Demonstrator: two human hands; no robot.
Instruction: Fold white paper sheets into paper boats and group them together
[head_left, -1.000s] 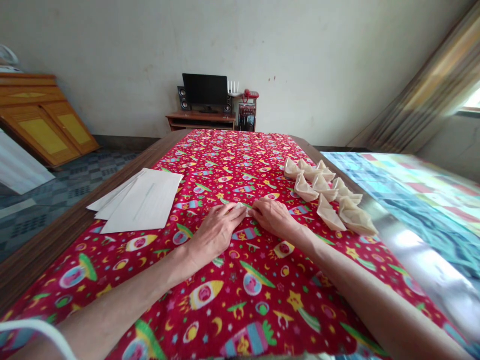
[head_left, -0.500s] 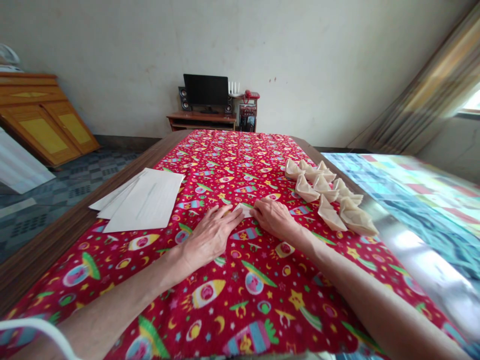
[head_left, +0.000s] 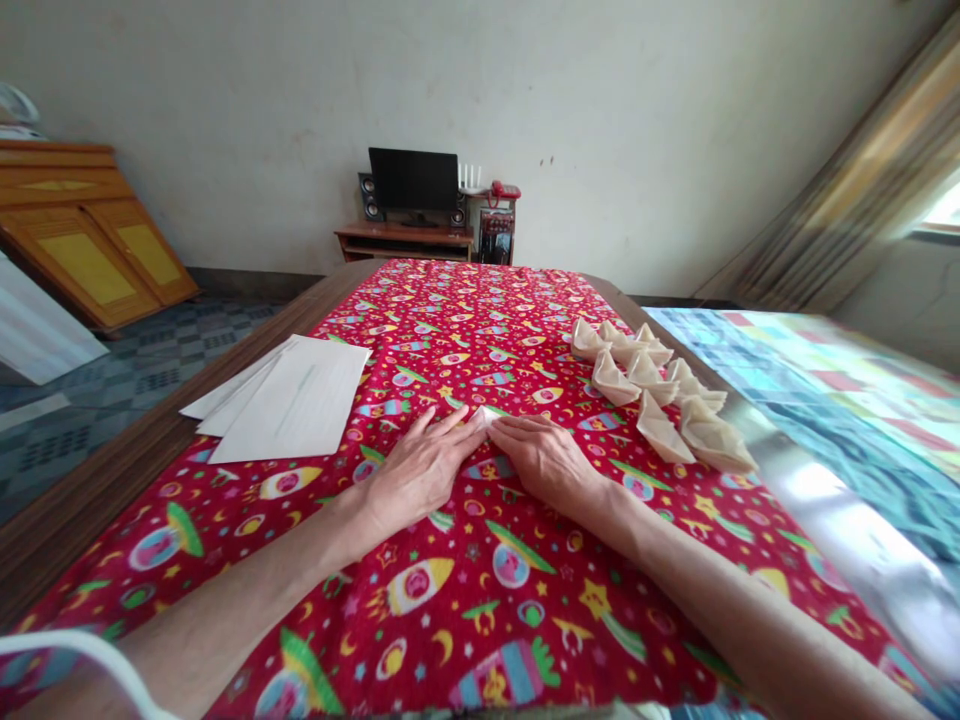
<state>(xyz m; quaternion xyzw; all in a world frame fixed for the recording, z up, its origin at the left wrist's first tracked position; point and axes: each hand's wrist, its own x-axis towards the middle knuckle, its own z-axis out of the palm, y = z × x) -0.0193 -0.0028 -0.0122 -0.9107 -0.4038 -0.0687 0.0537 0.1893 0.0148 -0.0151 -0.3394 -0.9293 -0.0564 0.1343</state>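
Note:
A small piece of folded white paper (head_left: 486, 416) lies on the red patterned cloth in front of me, mostly covered by my fingers. My left hand (head_left: 431, 455) holds its left side, the thumb hidden beneath and some fingers stretched forward. From the right, my right hand (head_left: 546, 455) presses its fingers together on the same paper, and the two hands' fingertips nearly meet there. Several folded paper boats (head_left: 660, 435) in a cream colour stand in a group to the right. At the left lies a fanned stack of flat paper sheets (head_left: 289, 400).
The red cloth (head_left: 487, 330) covers most of a long brown table (head_left: 247, 350). Beyond it stand a monitor (head_left: 414, 181), speakers and a red telephone (head_left: 505, 189). A bed-like surface with patterned fabric (head_left: 810, 400) is at the right. A white cable (head_left: 82, 645) curves at lower left.
My right hand has moved slightly left and its fingers have straightened over the paper. Less of the folded paper shows between the hands. The paper boats and sheets have stayed put.

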